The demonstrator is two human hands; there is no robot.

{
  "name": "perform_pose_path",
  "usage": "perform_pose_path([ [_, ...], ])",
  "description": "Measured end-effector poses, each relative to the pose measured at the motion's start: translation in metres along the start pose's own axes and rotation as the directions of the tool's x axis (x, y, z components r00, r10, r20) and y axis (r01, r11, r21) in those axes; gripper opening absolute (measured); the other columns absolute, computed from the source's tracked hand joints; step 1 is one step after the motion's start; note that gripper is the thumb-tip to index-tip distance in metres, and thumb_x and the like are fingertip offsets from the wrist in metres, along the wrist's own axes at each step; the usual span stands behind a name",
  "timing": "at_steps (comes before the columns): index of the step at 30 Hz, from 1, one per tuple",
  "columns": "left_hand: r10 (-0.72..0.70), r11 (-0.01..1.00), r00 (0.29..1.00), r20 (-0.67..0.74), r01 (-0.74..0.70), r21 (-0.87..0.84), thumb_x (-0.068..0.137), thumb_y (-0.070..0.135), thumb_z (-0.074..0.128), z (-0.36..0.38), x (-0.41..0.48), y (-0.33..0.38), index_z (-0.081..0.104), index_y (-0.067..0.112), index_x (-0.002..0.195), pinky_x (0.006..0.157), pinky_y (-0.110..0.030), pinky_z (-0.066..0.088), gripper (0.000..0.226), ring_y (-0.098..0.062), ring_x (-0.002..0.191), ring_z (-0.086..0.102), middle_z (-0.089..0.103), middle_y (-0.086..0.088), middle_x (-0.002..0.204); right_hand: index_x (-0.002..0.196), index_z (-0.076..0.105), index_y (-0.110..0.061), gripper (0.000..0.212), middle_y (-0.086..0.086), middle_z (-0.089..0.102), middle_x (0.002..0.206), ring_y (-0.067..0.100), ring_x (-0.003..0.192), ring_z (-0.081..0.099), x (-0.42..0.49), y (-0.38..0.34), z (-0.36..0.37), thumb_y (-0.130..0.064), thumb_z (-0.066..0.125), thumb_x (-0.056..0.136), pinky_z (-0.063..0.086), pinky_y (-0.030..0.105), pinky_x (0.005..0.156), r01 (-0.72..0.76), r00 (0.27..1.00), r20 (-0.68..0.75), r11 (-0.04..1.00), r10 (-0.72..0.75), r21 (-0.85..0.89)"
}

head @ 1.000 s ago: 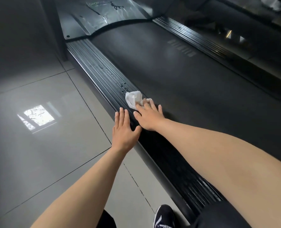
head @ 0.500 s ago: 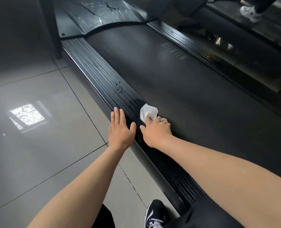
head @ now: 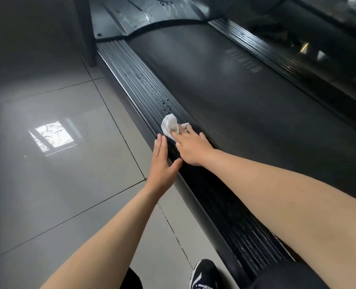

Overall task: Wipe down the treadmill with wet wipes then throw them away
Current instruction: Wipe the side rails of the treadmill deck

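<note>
Our left hand (head: pixel 163 163) reaches out past the black shoe (head: pixel 203 273) at the bottom edge. It lies flat with its fingers straight and together and the thumb spread, at the outer edge of the treadmill (head: pixel 256 132), holding nothing. Whether the palm actually bears down there we cannot tell.

Just beside it, our right hand (head: pixel 190 148) rests on the ribbed side rail (head: pixel 143 88). Its fingers are stretched forward and slightly apart, not curled, and the fingertips press a crumpled white wet wipe (head: pixel 169 126) onto the grooves. The wipe sticks out ahead of the fingers and to their left, bunched rather than spread.

Just past the wipe, a few dark wet-looking specks (head: pixel 165 106) sit on the rail. To the left lie glossy grey floor tiles (head: pixel 48 195), with a bright window reflection (head: pixel 53 134) in them.

To the right of the rail runs the dark belt (head: pixel 225 84), and beyond it the far rail (head: pixel 262 49). At the head of the belt sits a shiny curved cover (head: pixel 152 11).
</note>
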State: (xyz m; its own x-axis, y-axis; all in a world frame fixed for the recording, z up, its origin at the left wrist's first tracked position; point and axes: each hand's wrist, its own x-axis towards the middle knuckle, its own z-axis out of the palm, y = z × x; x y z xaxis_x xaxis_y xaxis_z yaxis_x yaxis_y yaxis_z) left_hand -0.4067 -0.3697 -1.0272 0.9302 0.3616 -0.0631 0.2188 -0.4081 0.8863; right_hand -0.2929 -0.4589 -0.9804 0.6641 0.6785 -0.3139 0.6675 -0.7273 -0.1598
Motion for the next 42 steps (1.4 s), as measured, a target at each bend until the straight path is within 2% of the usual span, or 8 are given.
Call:
perform_pose_path([
  [8, -0.097, 0.978, 0.994, -0.048, 0.087, -0.188, 0.101, 0.037, 0.059, 0.011, -0.024, 0.004, -0.001, 0.016, 0.162, 0.108, 0.002, 0.0, 0.088, 0.011, 0.145, -0.004, -0.003, 0.009, 0.169, 0.147, 0.044, -0.034, 0.05, 0.006, 0.042, 0.155, 0.03, 0.138, 0.044, -0.074, 0.001, 0.018, -0.017, 0.038, 0.101, 0.043, 0.047, 0.103, 0.051, 0.986, -0.162, 0.991, -0.03, 0.124],
  [13, -0.041, 0.974, 0.998, -0.046, 0.029, -0.225, 0.099, 0.029, 0.064, 0.0, -0.027, -0.005, 0.019, 0.02, 0.162, 0.123, -0.021, 0.014, 0.078, 0.008, 0.149, 0.009, 0.015, 0.016, 0.166, 0.144, 0.05, -0.036, 0.045, 0.0, 0.045, 0.15, 0.026, 0.137, 0.043, -0.068, -0.001, 0.018, -0.022, 0.038, 0.103, 0.044, 0.047, 0.104, 0.09, 0.984, -0.168, 0.98, -0.06, 0.178],
  [17, 0.085, 0.941, 0.991, -0.107, -0.115, -0.32, 0.093, -0.001, 0.059, -0.009, -0.026, -0.002, 0.041, 0.031, 0.152, 0.109, -0.015, 0.035, 0.07, 0.009, 0.137, 0.04, 0.048, 0.029, 0.146, 0.145, 0.047, -0.039, 0.043, 0.001, 0.04, 0.153, 0.027, 0.138, 0.042, -0.027, -0.022, 0.018, -0.039, 0.033, 0.105, 0.043, 0.047, 0.106, 0.07, 0.985, -0.172, 0.959, -0.022, 0.273],
  [21, -0.106, 0.88, 0.987, -0.117, 0.039, -0.474, 0.096, 0.002, 0.049, -0.01, -0.022, 0.0, 0.046, 0.044, 0.144, 0.097, -0.019, 0.048, 0.064, 0.0, 0.111, 0.059, 0.064, 0.028, 0.121, 0.156, 0.033, -0.027, 0.049, 0.006, 0.024, 0.163, 0.031, 0.144, 0.03, 0.004, -0.037, 0.011, -0.031, 0.032, 0.107, 0.032, 0.048, 0.115, 0.042, 0.989, -0.148, 0.99, -0.021, 0.138],
  [24, -0.352, 0.643, 0.933, -0.076, 0.182, -0.744, 0.102, 0.008, 0.045, -0.01, -0.016, 0.003, 0.031, 0.027, 0.157, 0.11, -0.027, 0.043, 0.06, -0.005, 0.129, 0.054, 0.06, 0.013, 0.138, 0.154, 0.033, -0.026, 0.047, 0.004, 0.023, 0.164, 0.031, 0.149, 0.017, 0.008, -0.043, 0.012, -0.031, 0.029, 0.108, 0.029, 0.055, 0.115, 0.074, 0.979, -0.189, 0.997, -0.069, 0.016],
  [28, -0.426, 0.508, 0.903, -0.057, 0.187, -0.841, 0.102, 0.021, 0.048, -0.011, -0.014, 0.004, 0.038, 0.028, 0.152, 0.104, -0.037, 0.049, 0.051, -0.01, 0.112, 0.067, 0.069, 0.002, 0.127, 0.154, 0.039, -0.03, 0.045, -0.001, 0.015, 0.168, 0.028, 0.155, 0.006, -0.022, -0.043, 0.029, -0.026, 0.031, 0.109, 0.016, 0.046, 0.124, 0.1, 0.978, -0.186, 0.994, -0.09, 0.046],
  [35, -0.513, 0.679, 0.792, -0.332, 0.138, -0.721, 0.096, 0.01, 0.052, 0.004, -0.032, 0.018, 0.054, 0.025, 0.129, 0.099, -0.02, 0.04, 0.035, -0.01, 0.126, 0.044, 0.046, 0.005, 0.136, 0.144, 0.052, -0.02, 0.039, 0.001, 0.022, 0.167, 0.024, 0.155, 0.013, -0.054, -0.041, 0.039, -0.023, 0.038, 0.109, 0.025, 0.04, 0.119, 0.092, 0.97, -0.229, 0.995, -0.081, 0.037],
  [42, -0.457, 0.485, 0.881, -0.122, 0.132, -0.864, 0.104, 0.019, 0.046, -0.003, -0.017, 0.011, 0.062, 0.012, 0.12, 0.088, -0.028, 0.054, 0.024, -0.016, 0.102, 0.066, 0.07, -0.002, 0.108, 0.121, 0.065, -0.013, 0.026, 0.004, 0.058, 0.135, 0.023, 0.119, 0.054, -0.046, -0.053, 0.049, -0.012, 0.063, 0.095, 0.052, 0.041, 0.095, 0.193, 0.864, -0.478, 0.981, -0.156, 0.029],
])
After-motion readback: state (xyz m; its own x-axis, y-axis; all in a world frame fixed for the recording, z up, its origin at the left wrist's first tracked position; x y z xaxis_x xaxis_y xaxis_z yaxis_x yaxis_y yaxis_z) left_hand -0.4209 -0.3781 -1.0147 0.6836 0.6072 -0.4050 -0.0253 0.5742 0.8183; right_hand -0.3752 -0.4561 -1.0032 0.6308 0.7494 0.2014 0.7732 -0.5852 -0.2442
